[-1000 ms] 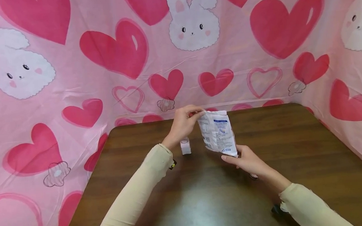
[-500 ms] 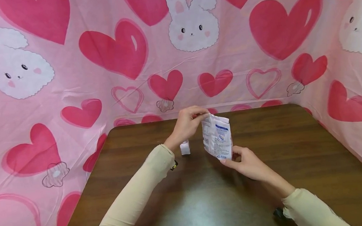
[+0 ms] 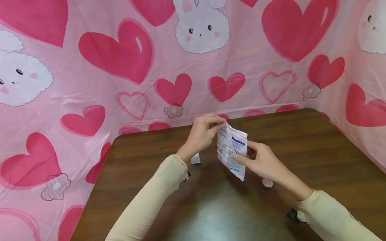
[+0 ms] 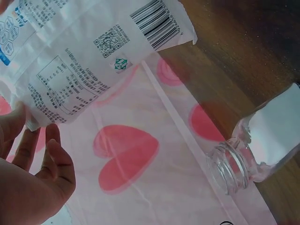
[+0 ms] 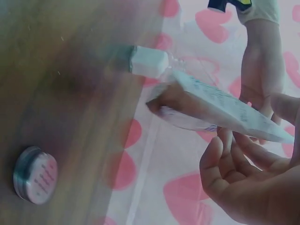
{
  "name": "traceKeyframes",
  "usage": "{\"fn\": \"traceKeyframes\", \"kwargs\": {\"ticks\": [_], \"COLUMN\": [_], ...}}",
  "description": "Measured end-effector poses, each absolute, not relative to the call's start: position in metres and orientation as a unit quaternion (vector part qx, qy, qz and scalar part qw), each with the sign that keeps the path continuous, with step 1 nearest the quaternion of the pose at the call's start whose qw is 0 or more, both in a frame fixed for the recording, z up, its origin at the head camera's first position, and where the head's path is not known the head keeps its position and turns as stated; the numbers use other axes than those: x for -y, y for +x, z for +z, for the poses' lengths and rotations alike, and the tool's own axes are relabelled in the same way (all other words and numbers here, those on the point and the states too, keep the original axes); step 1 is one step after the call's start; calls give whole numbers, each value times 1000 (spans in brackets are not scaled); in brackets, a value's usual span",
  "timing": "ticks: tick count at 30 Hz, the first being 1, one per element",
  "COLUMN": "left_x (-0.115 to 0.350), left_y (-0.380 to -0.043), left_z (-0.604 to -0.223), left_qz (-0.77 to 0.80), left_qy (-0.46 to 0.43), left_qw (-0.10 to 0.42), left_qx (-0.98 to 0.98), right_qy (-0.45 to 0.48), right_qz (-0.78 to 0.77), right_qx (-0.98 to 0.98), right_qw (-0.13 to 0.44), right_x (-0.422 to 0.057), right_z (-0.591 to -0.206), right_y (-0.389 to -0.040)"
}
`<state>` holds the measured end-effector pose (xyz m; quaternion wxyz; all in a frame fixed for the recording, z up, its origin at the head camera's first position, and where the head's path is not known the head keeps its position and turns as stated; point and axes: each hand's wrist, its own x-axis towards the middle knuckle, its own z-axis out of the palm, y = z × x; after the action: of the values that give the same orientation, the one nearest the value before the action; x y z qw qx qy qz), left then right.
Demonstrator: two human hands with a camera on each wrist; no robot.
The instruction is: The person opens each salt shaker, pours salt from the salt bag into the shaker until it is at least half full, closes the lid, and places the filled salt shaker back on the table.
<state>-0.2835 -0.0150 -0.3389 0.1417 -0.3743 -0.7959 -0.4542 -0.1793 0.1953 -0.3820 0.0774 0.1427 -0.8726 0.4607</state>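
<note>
A white printed packet [image 3: 226, 142] is held up over the table between both hands. My left hand [image 3: 203, 131] pinches its upper left corner. The right hand [image 3: 266, 164] grips its right edge, thumb across the printed face and fingers behind. In the left wrist view, a barcode and a QR code show on the packet. One end of it gapes in the right wrist view, with brown showing inside. A clear bottle [image 4: 274, 133] with a bare threaded neck and a white side stands behind the left wrist. A round pink-patterned lid [image 3: 267, 183] lies below the right hand.
The brown wooden table [image 3: 160, 227] reaches to a pink cloth backdrop [image 3: 209, 65] with hearts and rabbits, at the back and both sides. A small dark device [image 3: 293, 215] sits by the right cuff.
The right hand has moved up the packet's edge from the bottom corner, its thumb now higher on the face. The packet has shifted slightly right and down at the top. The lid has come into fuller view.
</note>
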Motion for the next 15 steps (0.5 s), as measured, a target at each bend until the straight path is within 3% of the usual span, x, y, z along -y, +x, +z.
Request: {"fn": "traceKeyframes", "kwargs": {"ticks": [15], "left_x": [0], "left_y": [-285], "left_z": [-349], "left_qz": [-404], "left_qy": [-387], "left_qw": [131], "left_qx": [818], "right_qy": [149], "right_qz": [389], "right_qx": [892], "right_qw": [174], "right_x": [-195], "right_z": [-363], "right_y": [-196]}}
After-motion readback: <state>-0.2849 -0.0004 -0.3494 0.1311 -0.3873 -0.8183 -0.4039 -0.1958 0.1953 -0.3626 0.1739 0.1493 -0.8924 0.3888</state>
